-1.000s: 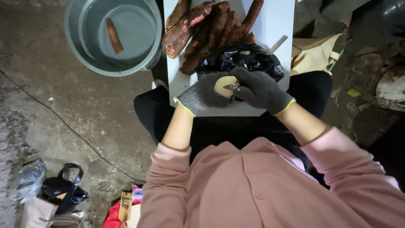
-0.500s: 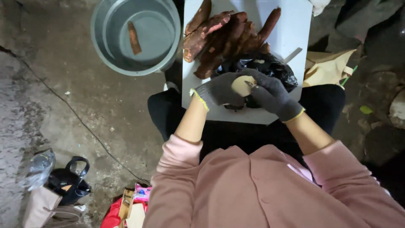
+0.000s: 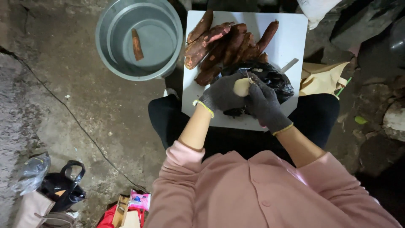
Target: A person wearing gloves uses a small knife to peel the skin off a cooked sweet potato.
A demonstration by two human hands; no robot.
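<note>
The gloved fingers (image 3: 236,82) of the left hand (image 3: 222,95) curl closed around a pale, peeled root piece (image 3: 242,87), gripping it from the left side, while the right hand (image 3: 265,105) presses in against its right side with its fingers bent over the top; whether that hand also grips a blade cannot be told, as only a thin sliver shows at the fingertips. Both hands wear dark grey knit gloves with yellow cuffs, and the bare forearms run back from them into rolled pink sleeves (image 3: 181,169). The root piece is cream-coloured and smooth, stripped of skin on the part that shows, and it sits just above a black plastic bag (image 3: 274,80) lying on a white board (image 3: 291,38). The board rests across the person's lap, on black trousers (image 3: 168,118). At the far end of the board, beyond the bag, lies a pile of unpeeled reddish-brown roots (image 3: 223,46), long and rough-skinned. To the left of the board stands a grey metal basin (image 3: 105,38) on the ground with a single brown root (image 3: 136,44) inside it. To the right of the board lies a tan paper bag (image 3: 320,78). The ground is rough, stained concrete (image 3: 84,109), and well away from the board, near the person's left elbow, sit a black handbag (image 3: 61,188) and a crumpled clear plastic bag (image 3: 31,171).
</note>
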